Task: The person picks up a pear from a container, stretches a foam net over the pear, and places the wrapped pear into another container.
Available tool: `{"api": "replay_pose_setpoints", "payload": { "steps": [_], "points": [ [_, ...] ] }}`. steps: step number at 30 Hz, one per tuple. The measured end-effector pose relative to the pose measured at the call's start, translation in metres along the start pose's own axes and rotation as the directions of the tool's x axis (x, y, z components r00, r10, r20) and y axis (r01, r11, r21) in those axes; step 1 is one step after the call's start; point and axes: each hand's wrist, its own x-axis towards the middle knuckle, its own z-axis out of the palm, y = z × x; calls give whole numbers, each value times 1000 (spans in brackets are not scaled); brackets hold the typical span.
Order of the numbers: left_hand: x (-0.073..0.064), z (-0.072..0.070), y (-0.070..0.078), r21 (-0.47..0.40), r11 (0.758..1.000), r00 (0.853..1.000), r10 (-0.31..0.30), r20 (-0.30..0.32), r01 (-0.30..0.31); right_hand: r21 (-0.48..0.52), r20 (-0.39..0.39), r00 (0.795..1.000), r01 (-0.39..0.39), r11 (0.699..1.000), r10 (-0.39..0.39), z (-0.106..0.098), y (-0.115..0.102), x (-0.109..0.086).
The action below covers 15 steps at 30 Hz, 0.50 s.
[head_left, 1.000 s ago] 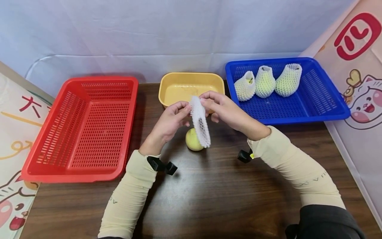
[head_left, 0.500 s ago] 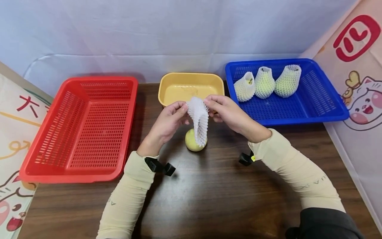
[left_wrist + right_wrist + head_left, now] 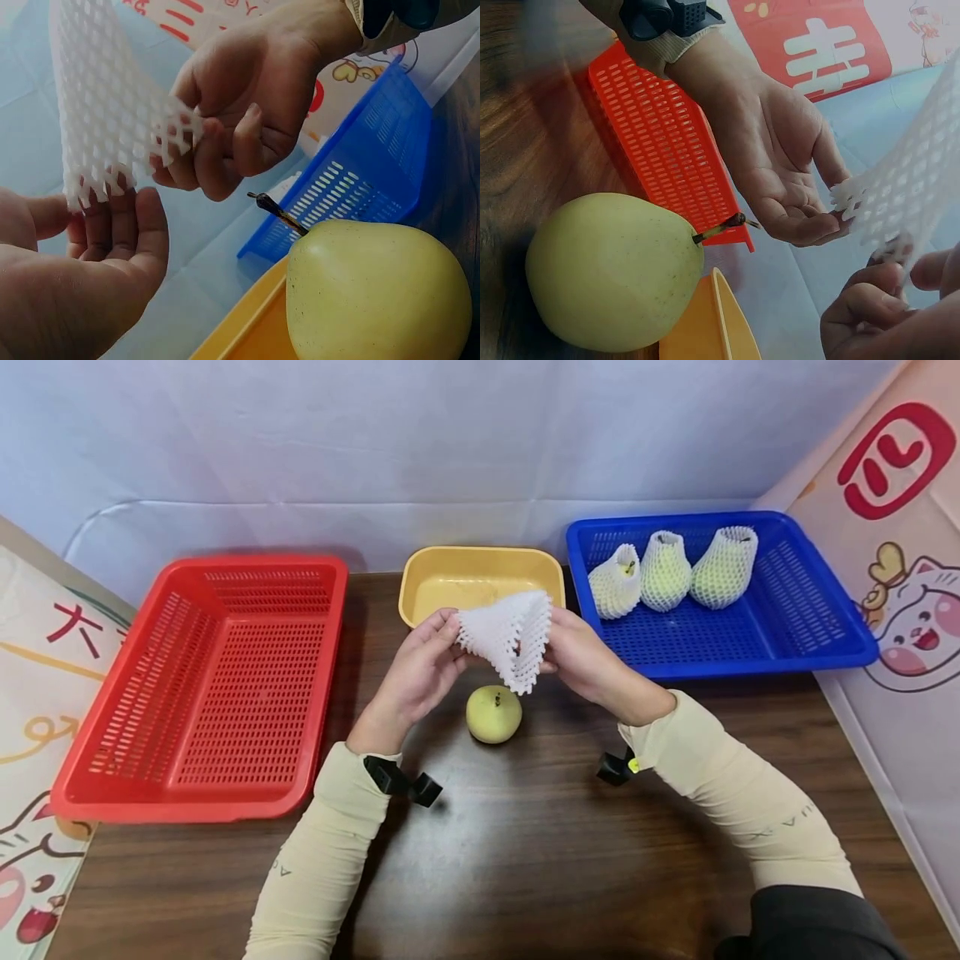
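Note:
Between both hands a white foam fruit net (image 3: 504, 631) is stretched above the table, one end spread wide. My left hand (image 3: 422, 672) pinches its left edge between thumb and fingers; my right hand (image 3: 583, 656) pinches the right edge. In the left wrist view the net (image 3: 105, 97) shows its open mesh, with the left hand (image 3: 97, 262) at its lower rim. A yellow-green pear (image 3: 493, 714) with a dark stem stands upright on the table below the net, touched by neither hand. The right wrist view shows the pear (image 3: 615, 270) close up.
A red perforated basket (image 3: 322, 693) stands at left. Behind the hands is a yellow tray (image 3: 480, 556). At right, a blue basket (image 3: 750, 664) holds three pears in foam nets (image 3: 665, 572). The table (image 3: 525, 860) is dark wood.
The net hung down in front of the pear; now it is raised and turned, its wide end spread toward the right. The pear's top and stem have come into view.

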Motion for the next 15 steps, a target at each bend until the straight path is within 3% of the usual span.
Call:
{"api": "replay_pose_setpoints", "payload": {
  "steps": [7,15],
  "points": [
    [0,0,-1,-19,1000,1000,11,-1,-11,-80,13,996,-90,993,91,1,-2,1],
    [0,4,-3,0,1000,997,17,-69,-17,-136,-32,998,-59,989,56,-3,5,-1]
  ]
}}
